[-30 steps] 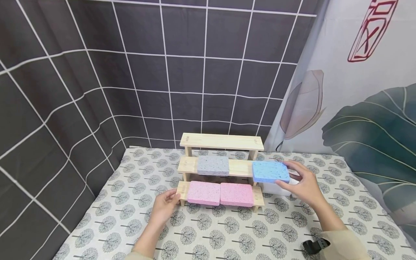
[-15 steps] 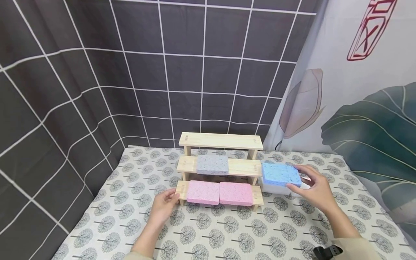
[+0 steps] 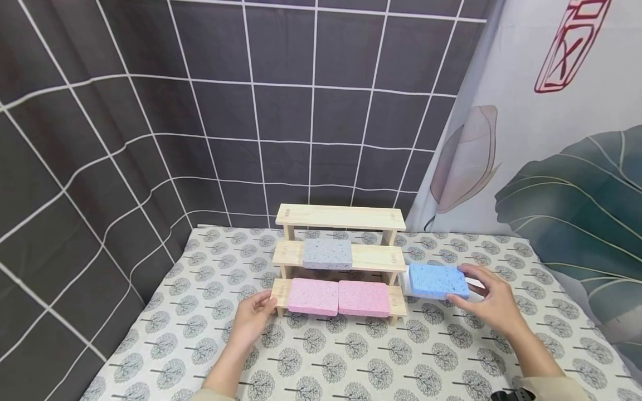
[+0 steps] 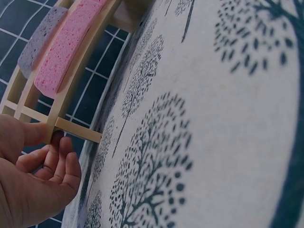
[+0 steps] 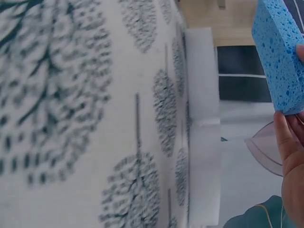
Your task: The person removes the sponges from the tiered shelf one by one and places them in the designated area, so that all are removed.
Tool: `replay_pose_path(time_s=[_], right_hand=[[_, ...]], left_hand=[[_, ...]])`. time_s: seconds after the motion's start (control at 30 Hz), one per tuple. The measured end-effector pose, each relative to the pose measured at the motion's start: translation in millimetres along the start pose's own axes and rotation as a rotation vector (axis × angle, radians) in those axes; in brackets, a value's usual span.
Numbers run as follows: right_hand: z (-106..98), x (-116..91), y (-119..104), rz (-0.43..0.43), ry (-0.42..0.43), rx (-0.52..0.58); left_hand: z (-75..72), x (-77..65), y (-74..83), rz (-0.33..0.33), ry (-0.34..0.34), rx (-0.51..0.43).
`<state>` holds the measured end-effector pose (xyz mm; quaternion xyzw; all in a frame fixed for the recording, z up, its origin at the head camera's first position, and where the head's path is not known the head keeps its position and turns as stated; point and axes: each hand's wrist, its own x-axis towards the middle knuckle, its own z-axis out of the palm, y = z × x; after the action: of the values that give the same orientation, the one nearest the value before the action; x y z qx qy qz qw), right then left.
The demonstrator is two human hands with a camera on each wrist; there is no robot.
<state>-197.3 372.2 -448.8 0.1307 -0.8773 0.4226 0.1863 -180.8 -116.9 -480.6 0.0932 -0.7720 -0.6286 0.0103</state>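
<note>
A blue sponge [image 3: 437, 281] is pinched between the thumb and fingers of my right hand [image 3: 491, 301], just right of a three-step wooden stand [image 3: 342, 216]. In the right wrist view the sponge hangs above a low white container [image 5: 204, 142], which it mostly covers in the head view. My left hand [image 3: 252, 318] grips the left end of the lowest step, thumb on the plank and fingers curled beneath. Two pink sponges, one lighter [image 3: 313, 297] and one deeper pink [image 3: 364, 298], lie side by side on that step. A greyish-purple sponge [image 3: 328, 254] lies on the middle step.
Cloth printed with trees [image 3: 331, 362] covers the table. A dark curtain with white grid lines [image 3: 286, 111] hangs behind and at the left. At the right hangs a pale curtain [image 3: 551, 139] with leaf and flower prints.
My right hand has carried the blue sponge rightward off the right end of the middle step, then lower over the white container. My left hand keeps its grip on the stand.
</note>
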Motion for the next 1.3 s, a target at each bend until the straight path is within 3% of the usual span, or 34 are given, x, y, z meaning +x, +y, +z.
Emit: replay_pose_path(time_s=[0.47, 0.7, 0.93, 1.3], right_hand=[[6, -13, 14, -0.006, -0.127, -0.049], [5, -17, 14, 0.01, -0.122, -0.058], [5, -21, 16, -0.033, -0.152, -0.048], [4, -16, 12, -0.034, -0.245, -0.226]], left_hand=[[-0.4, 1.7, -0.8, 0.0, 0.004, 0.019], [-0.4, 1.6, -1.5, -0.008, 0.002, 0.03], [-0.5, 1.7, -1.2, -0.011, -0.003, 0.024], [-1.4, 2.4, -3.0, -0.018, -0.006, 0.031]])
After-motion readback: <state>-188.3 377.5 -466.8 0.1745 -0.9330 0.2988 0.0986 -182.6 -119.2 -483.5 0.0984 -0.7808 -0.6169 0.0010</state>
